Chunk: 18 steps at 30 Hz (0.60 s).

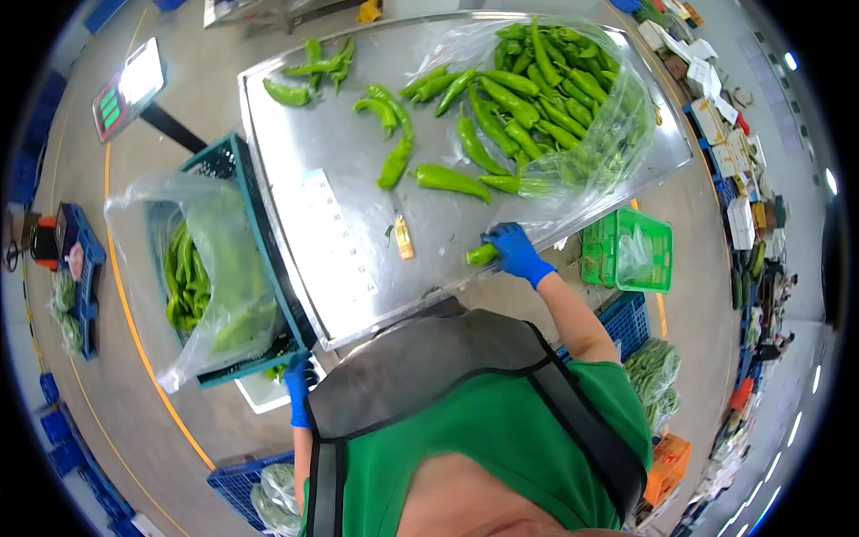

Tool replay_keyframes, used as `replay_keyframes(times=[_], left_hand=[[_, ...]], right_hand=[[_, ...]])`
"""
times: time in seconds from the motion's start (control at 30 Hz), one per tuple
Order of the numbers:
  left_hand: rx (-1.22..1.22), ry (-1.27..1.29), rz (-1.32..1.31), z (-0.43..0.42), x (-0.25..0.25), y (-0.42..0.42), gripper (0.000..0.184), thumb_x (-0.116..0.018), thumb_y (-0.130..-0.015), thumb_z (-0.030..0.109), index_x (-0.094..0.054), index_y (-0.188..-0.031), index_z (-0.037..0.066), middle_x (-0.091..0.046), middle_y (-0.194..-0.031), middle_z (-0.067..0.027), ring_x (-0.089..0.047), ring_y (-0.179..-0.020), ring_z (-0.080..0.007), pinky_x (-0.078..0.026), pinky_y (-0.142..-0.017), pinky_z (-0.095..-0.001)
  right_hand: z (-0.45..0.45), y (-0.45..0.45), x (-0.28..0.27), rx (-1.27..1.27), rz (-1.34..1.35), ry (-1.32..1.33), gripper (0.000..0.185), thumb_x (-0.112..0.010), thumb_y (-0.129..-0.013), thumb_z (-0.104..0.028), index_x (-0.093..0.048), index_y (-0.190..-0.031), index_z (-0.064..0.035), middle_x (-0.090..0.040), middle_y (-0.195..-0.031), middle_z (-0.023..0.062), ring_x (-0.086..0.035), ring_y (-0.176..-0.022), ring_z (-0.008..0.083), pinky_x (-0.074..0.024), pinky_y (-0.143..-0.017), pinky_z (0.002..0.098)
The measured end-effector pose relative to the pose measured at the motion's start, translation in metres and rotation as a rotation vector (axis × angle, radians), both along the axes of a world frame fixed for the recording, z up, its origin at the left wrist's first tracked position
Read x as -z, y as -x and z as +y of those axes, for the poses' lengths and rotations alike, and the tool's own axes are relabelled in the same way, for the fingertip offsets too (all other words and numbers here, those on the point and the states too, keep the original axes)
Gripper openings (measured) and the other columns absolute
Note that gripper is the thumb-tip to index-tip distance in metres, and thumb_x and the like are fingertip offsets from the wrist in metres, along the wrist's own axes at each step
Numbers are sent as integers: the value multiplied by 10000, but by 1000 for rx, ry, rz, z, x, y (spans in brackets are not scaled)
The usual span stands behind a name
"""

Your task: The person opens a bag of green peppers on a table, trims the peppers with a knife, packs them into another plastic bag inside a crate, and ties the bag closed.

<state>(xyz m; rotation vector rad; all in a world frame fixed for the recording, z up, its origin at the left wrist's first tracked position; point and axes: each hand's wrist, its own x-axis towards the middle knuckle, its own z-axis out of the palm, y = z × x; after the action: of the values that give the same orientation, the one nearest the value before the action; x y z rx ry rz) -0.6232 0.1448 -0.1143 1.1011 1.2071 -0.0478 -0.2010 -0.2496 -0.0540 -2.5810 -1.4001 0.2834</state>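
My right hand (517,251), in a blue glove, is closed around a green pepper (480,255) near the front edge of the metal table (358,242). My left hand (300,387), also blue-gloved, hangs low beside the corner of the teal crate (259,224); its fingers are too small and dark to make out. A large pile of green peppers (537,98) spills from a clear plastic bag (617,152) at the table's right. Single peppers lie farther left, one of them a long pepper (450,180). In the crate, a clear bag (233,268) holds more peppers (188,277).
A printed ruler strip (338,234) and a small yellow-labelled item (403,238) lie on the table. Left of it stands a scale display (130,89) on a post. Below my left hand is a white tray (264,394); a green crate (627,251) stands at the right.
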Motion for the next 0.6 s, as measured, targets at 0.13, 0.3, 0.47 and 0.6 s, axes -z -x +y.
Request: replay_keyframes(times=[0.13, 0.3, 0.47, 0.6], left_hand=[[565, -468, -121, -51, -122, -183, 185, -632, -808, 163, -634, -955, 50, -608, -752, -53, -558, -611, -113, -442, -567, -239], [608, -1101, -425, -56, -105, -379, 409, -639, -761, 177, -545, -1138, 48, -593, -1060, -154, -560, -963, -297, -448, -831, -371], [834, -1042, 85, -61, -20, -500, 668, -662, -674, 186, -396, -1260, 7, -577, -998, -209, -564, -941, -360, -468, -788, -406], [931, -907, -43, -57, -49, -485, 289, -648, -669, 141, -632, -923, 2, -628, -822, -166, -626, -764, -277, -493, -696, -344]], right_hand=[[16, -18, -8, 190, 17, -85, 422, -695, -609, -224, -548, -975, -74, -575, -989, 155, -543, -946, 342, -436, -795, 428], [38, -147, -65, 783, -166, -408, 472, -704, -670, -243, -511, -1061, -63, -592, -922, 176, -577, -842, 366, -467, -729, 443], [18, -215, 8, 683, -33, -304, 494, -712, -655, -233, -523, -1081, -70, -594, -959, 187, -574, -872, 366, -467, -742, 429], [23, -199, -39, 506, 10, -400, 489, -700, -659, -246, -527, -1077, -61, -587, -995, 196, -567, -884, 375, -458, -757, 431]])
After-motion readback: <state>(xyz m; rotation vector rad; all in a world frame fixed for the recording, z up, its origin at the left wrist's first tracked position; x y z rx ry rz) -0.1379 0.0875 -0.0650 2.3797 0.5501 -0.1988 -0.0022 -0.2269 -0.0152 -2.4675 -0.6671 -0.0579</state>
